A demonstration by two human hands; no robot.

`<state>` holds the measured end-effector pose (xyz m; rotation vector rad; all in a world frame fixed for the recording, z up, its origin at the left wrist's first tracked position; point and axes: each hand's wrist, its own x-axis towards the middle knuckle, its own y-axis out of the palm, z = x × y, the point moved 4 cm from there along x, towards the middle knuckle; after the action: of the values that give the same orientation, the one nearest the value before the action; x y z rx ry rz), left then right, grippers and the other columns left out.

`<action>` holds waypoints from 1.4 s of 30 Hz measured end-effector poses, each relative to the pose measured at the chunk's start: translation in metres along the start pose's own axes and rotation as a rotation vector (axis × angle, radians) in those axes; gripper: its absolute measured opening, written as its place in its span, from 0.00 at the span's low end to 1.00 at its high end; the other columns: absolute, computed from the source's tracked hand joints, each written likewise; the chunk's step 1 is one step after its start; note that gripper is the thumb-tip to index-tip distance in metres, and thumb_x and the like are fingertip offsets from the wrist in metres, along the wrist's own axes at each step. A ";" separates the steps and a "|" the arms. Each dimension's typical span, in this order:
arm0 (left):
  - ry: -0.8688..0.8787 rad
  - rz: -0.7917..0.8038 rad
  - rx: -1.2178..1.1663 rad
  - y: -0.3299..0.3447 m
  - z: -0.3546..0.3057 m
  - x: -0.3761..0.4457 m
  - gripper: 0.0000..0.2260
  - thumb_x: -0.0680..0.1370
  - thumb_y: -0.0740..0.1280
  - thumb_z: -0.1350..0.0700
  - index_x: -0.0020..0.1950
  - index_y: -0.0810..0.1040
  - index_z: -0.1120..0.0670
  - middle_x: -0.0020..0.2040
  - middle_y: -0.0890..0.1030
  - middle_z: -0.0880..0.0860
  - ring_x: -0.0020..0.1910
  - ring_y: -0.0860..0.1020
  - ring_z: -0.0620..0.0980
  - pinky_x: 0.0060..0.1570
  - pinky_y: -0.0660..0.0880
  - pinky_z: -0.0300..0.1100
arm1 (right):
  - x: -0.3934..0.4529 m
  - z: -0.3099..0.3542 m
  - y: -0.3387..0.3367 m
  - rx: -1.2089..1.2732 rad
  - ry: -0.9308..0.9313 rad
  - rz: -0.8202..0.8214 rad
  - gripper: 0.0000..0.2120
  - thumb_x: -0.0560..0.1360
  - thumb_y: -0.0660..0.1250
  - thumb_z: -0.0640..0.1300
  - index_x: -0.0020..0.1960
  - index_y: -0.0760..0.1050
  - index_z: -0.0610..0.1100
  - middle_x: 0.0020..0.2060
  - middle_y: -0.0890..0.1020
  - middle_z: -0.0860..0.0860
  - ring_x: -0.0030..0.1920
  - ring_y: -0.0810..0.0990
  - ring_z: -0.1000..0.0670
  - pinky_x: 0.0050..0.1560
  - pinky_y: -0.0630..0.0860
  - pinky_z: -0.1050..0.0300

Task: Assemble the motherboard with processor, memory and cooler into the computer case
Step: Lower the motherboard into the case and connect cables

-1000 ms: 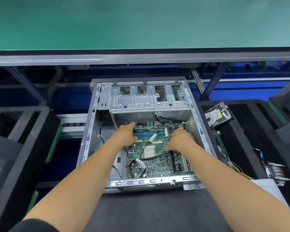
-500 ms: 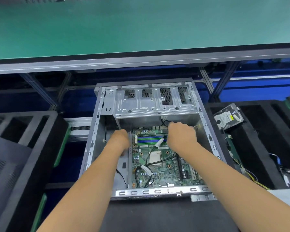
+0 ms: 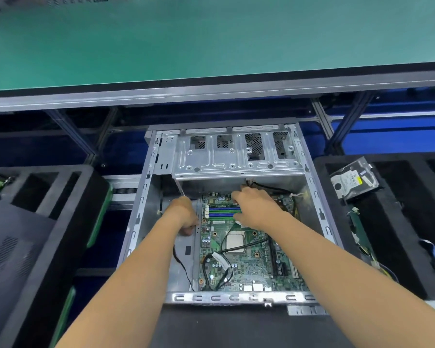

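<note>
Your left hand [image 3: 183,215] curls at the motherboard's [image 3: 239,262] left edge; grip unclear. Right hand [image 3: 258,207] rests across the memory slots [image 3: 222,212], fingers bent, hold hidden. Board lies flat inside the open case [image 3: 239,162].

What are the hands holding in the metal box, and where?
Left hand grips the motherboard at its left edge; right hand rests on its far end, grip hidden.

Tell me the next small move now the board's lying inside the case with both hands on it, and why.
Probably nudge the motherboard a touch to settle it squarely. The left hand grips its left edge and the right hand rests on its far end, so it looks as if it is being positioned in the case. No cooler sits over the processor socket.
</note>
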<state>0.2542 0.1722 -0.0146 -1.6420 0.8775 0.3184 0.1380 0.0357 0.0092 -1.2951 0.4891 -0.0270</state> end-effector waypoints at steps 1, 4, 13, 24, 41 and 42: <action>0.002 -0.003 -0.032 -0.003 -0.001 0.003 0.06 0.74 0.68 0.63 0.50 0.78 0.61 0.46 0.83 0.59 0.42 0.83 0.54 0.43 0.82 0.45 | 0.000 0.000 0.002 0.006 0.000 0.009 0.19 0.77 0.67 0.50 0.65 0.70 0.44 0.59 0.75 0.44 0.57 0.75 0.42 0.56 0.70 0.48; 0.032 -0.024 -0.016 -0.006 -0.006 0.001 0.03 0.74 0.66 0.65 0.46 0.77 0.60 0.42 0.81 0.57 0.41 0.83 0.55 0.42 0.82 0.46 | 0.002 0.003 0.007 -0.010 0.004 -0.001 0.21 0.77 0.68 0.50 0.66 0.68 0.43 0.59 0.75 0.44 0.59 0.74 0.42 0.58 0.69 0.47; 0.376 0.116 0.131 -0.008 -0.028 -0.046 0.11 0.74 0.72 0.54 0.38 0.75 0.58 0.35 0.80 0.55 0.30 0.80 0.51 0.36 0.79 0.43 | -0.022 0.002 -0.024 0.140 -0.025 -0.027 0.11 0.77 0.66 0.42 0.58 0.73 0.42 0.52 0.79 0.45 0.45 0.76 0.48 0.40 0.71 0.56; 0.608 0.317 0.623 0.055 -0.049 -0.115 0.03 0.78 0.63 0.60 0.46 0.73 0.53 0.39 0.74 0.47 0.34 0.69 0.44 0.32 0.65 0.38 | -0.095 0.023 0.007 0.037 0.011 0.443 0.08 0.78 0.64 0.42 0.54 0.77 0.40 0.42 0.80 0.46 0.39 0.77 0.45 0.42 0.77 0.52; 0.475 0.195 0.581 0.055 -0.024 -0.122 0.08 0.75 0.55 0.63 0.41 0.71 0.66 0.48 0.64 0.69 0.37 0.71 0.61 0.47 0.67 0.51 | -0.125 0.009 0.023 -0.071 0.264 0.580 0.28 0.84 0.50 0.54 0.80 0.49 0.44 0.79 0.50 0.46 0.78 0.51 0.44 0.74 0.56 0.48; 0.462 0.204 0.580 0.056 -0.024 -0.121 0.13 0.76 0.55 0.63 0.51 0.71 0.72 0.66 0.62 0.71 0.53 0.76 0.66 0.51 0.69 0.53 | -0.126 0.010 0.023 -0.071 0.252 0.589 0.28 0.84 0.50 0.54 0.80 0.49 0.44 0.79 0.50 0.46 0.78 0.51 0.44 0.74 0.55 0.47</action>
<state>0.1280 0.1931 0.0281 -1.0940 1.3431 -0.1828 0.0229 0.0874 0.0310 -1.1792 1.0814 0.3246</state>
